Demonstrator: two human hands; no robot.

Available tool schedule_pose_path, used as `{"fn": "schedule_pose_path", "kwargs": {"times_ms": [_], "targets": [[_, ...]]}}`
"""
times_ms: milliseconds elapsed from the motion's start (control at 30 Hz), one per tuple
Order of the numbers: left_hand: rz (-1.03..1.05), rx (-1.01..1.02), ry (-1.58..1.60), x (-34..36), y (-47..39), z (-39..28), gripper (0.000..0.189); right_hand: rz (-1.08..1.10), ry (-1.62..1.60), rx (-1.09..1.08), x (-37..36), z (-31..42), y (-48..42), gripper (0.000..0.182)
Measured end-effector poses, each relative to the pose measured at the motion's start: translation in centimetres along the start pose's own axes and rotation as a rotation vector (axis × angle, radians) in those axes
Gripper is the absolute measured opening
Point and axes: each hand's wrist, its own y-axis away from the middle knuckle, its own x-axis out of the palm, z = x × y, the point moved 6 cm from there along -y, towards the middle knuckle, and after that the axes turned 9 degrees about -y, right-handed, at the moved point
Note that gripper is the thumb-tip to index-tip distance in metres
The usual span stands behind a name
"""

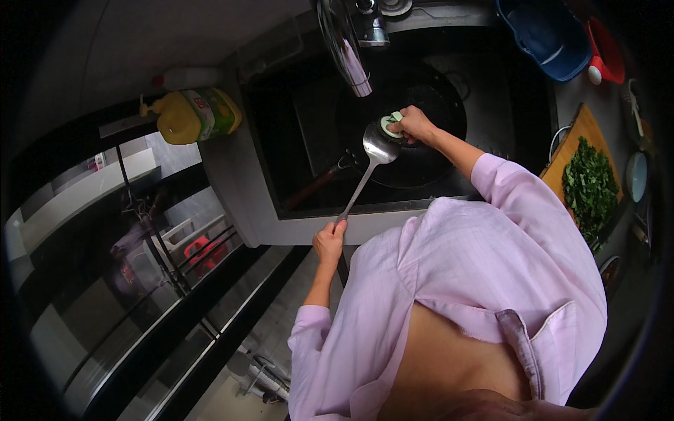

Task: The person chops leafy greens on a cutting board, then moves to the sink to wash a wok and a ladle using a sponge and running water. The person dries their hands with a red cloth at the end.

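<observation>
My left hand [329, 243] grips the handle of a metal wok spatula [380, 147], whose broad blade lies over the sink. In my right hand [417, 125] is a scrub brush with a pale green handle [392, 125], held against the upper edge of the blade. Beneath them a dark wok [421, 168] with a reddish-brown handle sits in the black sink. The chrome faucet [354, 68] reaches over the wok from the far side. The brush's bristles are mostly hidden.
A yellow pump bottle [197, 116] lies left of the sink. On the right are a blue plastic basin [550, 39], a red container [605, 52], a wooden cutting board [574, 137] bearing chopped greens [590, 189], and a pale bowl [636, 177]. Window bars are at the left.
</observation>
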Motion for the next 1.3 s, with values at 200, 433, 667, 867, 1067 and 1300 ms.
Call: {"fn": "schedule_pose_path", "kwargs": {"times_ms": [200,433,667,867,1067,1300], "targets": [[0.026,0.101,-0.142,-0.6,-2.0,-0.3,0.047,-0.051,0.103,0.011,-1.6,-1.8,0.8,0.025],[0.093,0.112,-0.167,-0.8,-2.4,-0.8,0.048,-0.334,0.798,-0.371,-6.1,-3.9,-0.8,0.025],[0.034,0.102,-0.131,-1.0,-2.2,-1.2,0.048,-0.207,0.877,-0.266,-5.0,-5.8,-4.1,0.027],[-0.004,0.102,-0.135,-0.8,-1.8,-1.0,0.048,-0.105,-0.076,-0.039,-3.3,-0.1,-1.2,0.031],[-0.061,0.170,-0.156,-0.7,-1.6,-1.1,0.046,-0.143,0.165,0.017,-0.7,-0.3,0.0,0.032],[-0.055,0.111,-0.127,-0.2,-2.2,-1.2,0.047,-0.394,0.662,-0.400,-5.0,-1.3,-3.2,0.024]]}}
